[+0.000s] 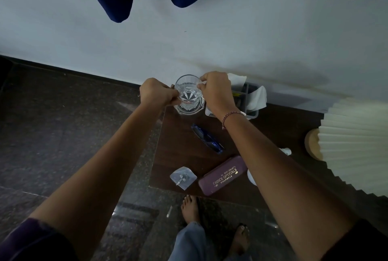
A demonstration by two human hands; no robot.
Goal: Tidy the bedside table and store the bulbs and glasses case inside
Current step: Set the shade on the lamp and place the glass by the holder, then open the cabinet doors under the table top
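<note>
A clear cut-glass tumbler [188, 90] stands on a glass coaster [198, 109] at the far left corner of the dark wooden bedside table [174, 145]. My left hand [156, 94] pinches the coaster's left edge; my right hand [216, 90] grips the tumbler's right rim. A purple glasses case [222, 174] marked "Prince Opticals" lies near the front edge. Blue glasses [206, 138] lie folded in the table's middle. A white bulb [251, 176] shows partly behind my right forearm, and another white piece [286, 151] peeks out beyond it.
A small clear plastic bag with screws [183, 177] lies at the front left. A grey holder with white tissue [255, 97] stands by the wall. A pleated cream lampshade [354, 145] on a wooden base [311, 143] fills the right side. My bare feet [190, 208] stand on the dark floor.
</note>
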